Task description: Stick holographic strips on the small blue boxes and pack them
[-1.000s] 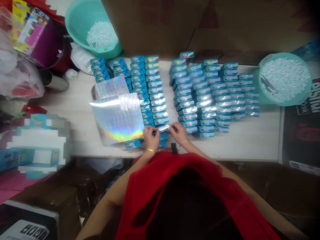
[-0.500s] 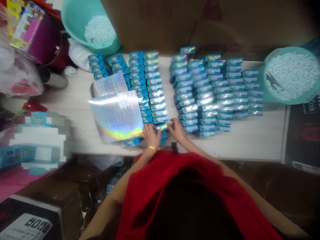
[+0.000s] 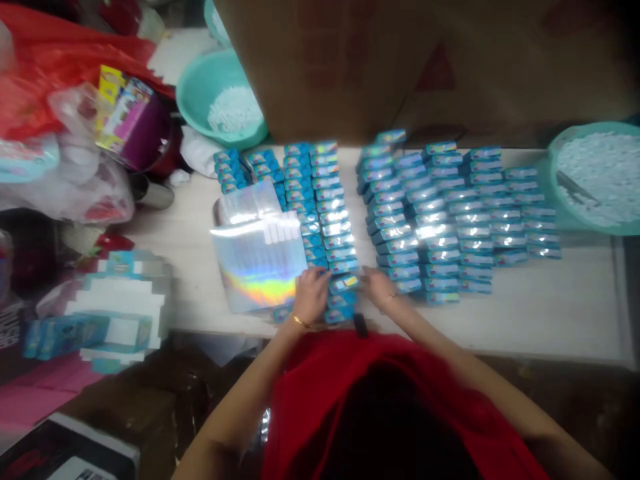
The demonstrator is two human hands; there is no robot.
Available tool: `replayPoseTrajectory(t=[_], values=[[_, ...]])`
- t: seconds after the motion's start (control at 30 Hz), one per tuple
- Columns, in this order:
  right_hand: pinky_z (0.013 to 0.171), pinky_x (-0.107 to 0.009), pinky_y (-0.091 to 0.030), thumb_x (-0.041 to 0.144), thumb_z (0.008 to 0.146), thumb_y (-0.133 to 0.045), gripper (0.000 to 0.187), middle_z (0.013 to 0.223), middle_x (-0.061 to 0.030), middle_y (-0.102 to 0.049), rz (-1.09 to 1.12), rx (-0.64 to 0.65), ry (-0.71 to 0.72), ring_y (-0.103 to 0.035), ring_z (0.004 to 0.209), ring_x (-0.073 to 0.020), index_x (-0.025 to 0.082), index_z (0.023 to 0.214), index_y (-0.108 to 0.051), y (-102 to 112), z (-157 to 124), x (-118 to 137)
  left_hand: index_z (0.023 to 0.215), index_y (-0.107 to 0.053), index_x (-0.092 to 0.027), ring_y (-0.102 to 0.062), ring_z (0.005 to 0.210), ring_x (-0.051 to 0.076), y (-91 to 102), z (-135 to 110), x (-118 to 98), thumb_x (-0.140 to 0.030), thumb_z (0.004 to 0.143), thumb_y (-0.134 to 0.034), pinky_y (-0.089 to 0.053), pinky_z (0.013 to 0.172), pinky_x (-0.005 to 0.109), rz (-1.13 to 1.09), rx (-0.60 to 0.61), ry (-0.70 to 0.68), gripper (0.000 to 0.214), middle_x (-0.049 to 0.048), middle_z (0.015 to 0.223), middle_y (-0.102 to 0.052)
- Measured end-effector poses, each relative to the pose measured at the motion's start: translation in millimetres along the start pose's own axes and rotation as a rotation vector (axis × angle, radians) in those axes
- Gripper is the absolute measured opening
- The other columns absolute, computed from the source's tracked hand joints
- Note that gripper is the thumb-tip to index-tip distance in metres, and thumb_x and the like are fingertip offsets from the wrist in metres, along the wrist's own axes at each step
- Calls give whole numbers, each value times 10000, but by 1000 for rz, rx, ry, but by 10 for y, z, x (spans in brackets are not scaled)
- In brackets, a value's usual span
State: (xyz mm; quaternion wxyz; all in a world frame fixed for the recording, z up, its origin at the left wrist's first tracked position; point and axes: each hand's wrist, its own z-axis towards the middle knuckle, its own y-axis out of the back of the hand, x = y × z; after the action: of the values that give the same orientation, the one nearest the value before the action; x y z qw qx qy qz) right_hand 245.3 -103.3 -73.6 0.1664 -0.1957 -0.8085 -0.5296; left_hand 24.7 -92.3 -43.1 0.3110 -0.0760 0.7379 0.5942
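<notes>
A small blue box (image 3: pixel 345 284) with a shiny label on its upper face lies between my two hands. My left hand (image 3: pixel 311 295) has curled fingers on the box's left end. At its right end is my right hand (image 3: pixel 379 288), fingertips drawn together; blur hides what they pinch. Left of my left hand, a rainbow-shiny sticker sheet (image 3: pixel 257 267) with several pale strips at its upper right covers part of the boxes. Similar blue boxes stand in columns beyond my left hand (image 3: pixel 339 227) and to the right of my right hand (image 3: pixel 440 243).
Teal basins of small white pieces stand at the back left (image 3: pixel 220 100) and far right (image 3: pixel 595 180), the right one holding tweezers (image 3: pixel 577 187). A large cardboard box (image 3: pixel 375 73) walls off the back. Flattened cartons (image 3: pixel 120 307) lie left, near a metal cup (image 3: pixel 153 193).
The whole view has shifted, so everything sits lower and further right. Both hands stay around the small box, the right one still close to its right end.
</notes>
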Motion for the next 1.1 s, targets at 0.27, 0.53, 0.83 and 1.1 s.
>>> replayPoseTrajectory(t=[0.27,0.53,0.83,1.1], values=[[1062,-430,-335,219,952,-329,429,1380,-147,-494,-12,-185,446,-398,1297,-272,119,1342,-476,193,866,1521,1091,-585,-191,-550,1004,228,1214,1179,1526,-165,854,-416,-433,904,382,129,-323,72,293,96,1054,-614],[1141,-488,-207,251,914,-502,548,1533,-129,-272,-163,40,419,-226,1416,-292,116,1427,-368,-485,1459,1870,868,-666,-192,-539,847,264,1131,1167,1717,-219,894,-437,-400,749,393,430,52,31,233,116,865,-589],[1149,-478,-190,265,938,-461,552,1545,-134,-233,-167,64,412,-194,1426,-289,86,1444,-333,-440,1422,1855,974,-633,-219,-495,989,275,1057,935,1689,-206,908,-443,-358,798,401,392,-28,-34,202,109,1061,-620],[1151,-479,-181,237,921,-489,540,1533,-126,-279,-105,52,431,-189,1424,-301,87,1425,-366,-432,1456,1821,803,-564,-195,-565,815,195,1183,274,1168,-245,877,-530,-379,800,355,59,-196,19,96,44,812,-633]])
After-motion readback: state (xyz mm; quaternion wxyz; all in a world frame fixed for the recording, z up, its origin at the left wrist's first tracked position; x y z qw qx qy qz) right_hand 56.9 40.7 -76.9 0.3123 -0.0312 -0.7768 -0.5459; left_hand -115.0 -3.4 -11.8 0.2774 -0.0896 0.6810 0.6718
